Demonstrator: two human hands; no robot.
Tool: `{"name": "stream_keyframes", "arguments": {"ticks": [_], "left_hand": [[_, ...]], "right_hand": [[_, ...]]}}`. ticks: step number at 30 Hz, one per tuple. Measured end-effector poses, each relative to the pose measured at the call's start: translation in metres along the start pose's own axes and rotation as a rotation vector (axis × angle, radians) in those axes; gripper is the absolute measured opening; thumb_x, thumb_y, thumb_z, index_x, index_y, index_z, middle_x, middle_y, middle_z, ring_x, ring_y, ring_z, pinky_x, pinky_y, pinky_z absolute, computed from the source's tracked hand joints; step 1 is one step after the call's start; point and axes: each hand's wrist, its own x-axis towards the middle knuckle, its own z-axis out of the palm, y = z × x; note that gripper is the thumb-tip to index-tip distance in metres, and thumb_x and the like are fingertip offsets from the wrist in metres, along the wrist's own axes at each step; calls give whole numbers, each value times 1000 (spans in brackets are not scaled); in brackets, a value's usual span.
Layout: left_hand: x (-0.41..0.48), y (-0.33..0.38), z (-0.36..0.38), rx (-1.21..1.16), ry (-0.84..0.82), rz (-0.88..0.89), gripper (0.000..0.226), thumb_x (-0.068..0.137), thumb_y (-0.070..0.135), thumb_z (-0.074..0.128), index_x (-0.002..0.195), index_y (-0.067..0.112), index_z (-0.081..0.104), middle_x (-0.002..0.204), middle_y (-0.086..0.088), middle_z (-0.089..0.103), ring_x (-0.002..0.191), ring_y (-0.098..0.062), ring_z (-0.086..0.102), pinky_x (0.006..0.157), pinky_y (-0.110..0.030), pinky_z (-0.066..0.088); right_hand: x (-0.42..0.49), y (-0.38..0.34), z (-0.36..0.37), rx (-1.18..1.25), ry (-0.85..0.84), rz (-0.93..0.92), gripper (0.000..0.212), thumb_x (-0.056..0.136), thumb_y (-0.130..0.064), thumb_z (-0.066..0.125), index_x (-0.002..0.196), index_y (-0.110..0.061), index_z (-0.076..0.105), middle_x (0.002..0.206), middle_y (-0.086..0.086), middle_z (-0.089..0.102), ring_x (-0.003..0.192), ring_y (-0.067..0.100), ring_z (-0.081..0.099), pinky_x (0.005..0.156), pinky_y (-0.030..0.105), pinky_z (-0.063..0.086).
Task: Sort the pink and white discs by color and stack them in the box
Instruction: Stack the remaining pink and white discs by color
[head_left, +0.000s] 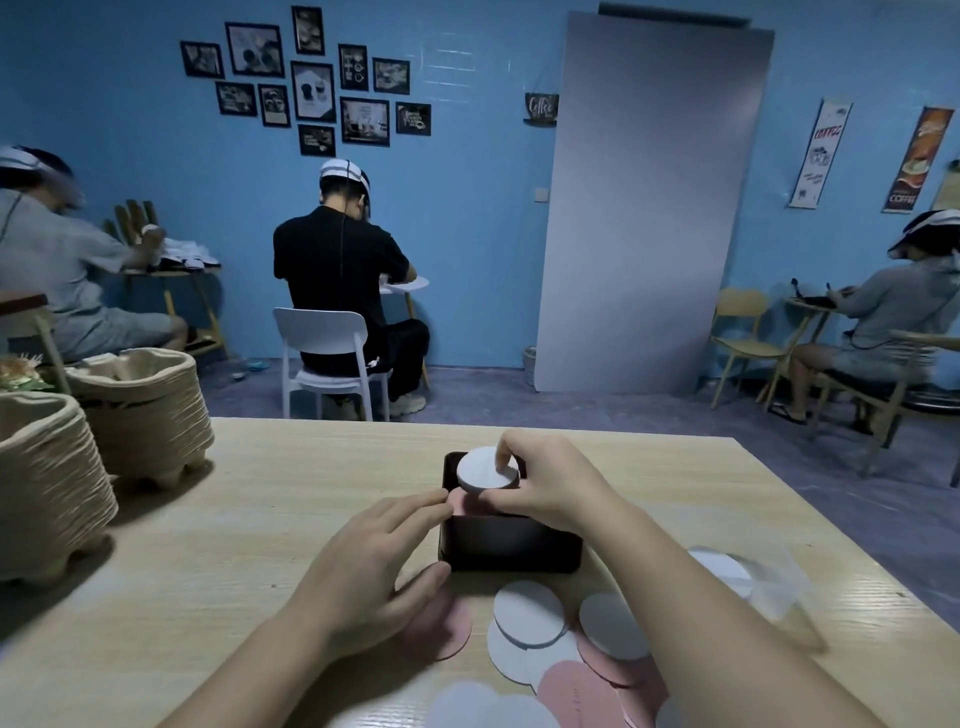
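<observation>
Nearest, loose discs (530, 618) lie at six o'clock of the box (511, 551). The right hand (550, 488) pinches a white stack (485, 470) over its twelve o'clock end. The left hand (374, 566), fingers straight together, rests against it. Next, I'd say, lower the stack squarely.

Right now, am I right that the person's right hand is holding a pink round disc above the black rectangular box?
Not quite: the head view shows the right hand holding a white round disc above the black rectangular box.
</observation>
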Motion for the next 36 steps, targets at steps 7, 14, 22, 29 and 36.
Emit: {"name": "stream_keyframes", "arguments": {"ticks": [7,14,22,29,36], "left_hand": [[-4,-2,6,-51,0,2,58,96,44,59,150,32,44,158,24,34,139,0,39,110,-20,34],[-6,-1,6,-58,-6,-6,61,95,47,58,152,36,40,159,28,28,141,3,35,109,-26,39],[-6,10,-5,-41,-17,-10,55,97,49,54,150,38,42,157,29,30,140,4,36,109,-24,39],[-15,58,-4,-41,95,44,23,95,37,56,111,25,65,110,14,64,101,-9,59,84,-31,51],[-29,82,16,-74,12,28,9,92,38,57,95,30,61,91,19,59,84,-5,54,70,-29,50]], "right_hand": [[16,-2,9,-14,-204,-15,39,71,-51,85,90,-31,57,93,-12,60,87,13,54,67,28,45],[13,-2,9,-17,-199,-44,36,74,-49,85,100,-34,64,91,-21,58,91,7,56,69,21,45],[-45,-8,-6,-101,240,-297,22,93,-44,62,86,-22,60,89,-10,63,83,15,56,69,37,51],[-127,-3,-2,-92,313,-353,21,96,-32,62,80,-20,57,79,-8,57,74,15,51,61,36,48],[-170,9,-2,-86,129,-150,18,93,-46,53,86,-30,58,84,-16,58,82,8,51,67,32,49]]}}
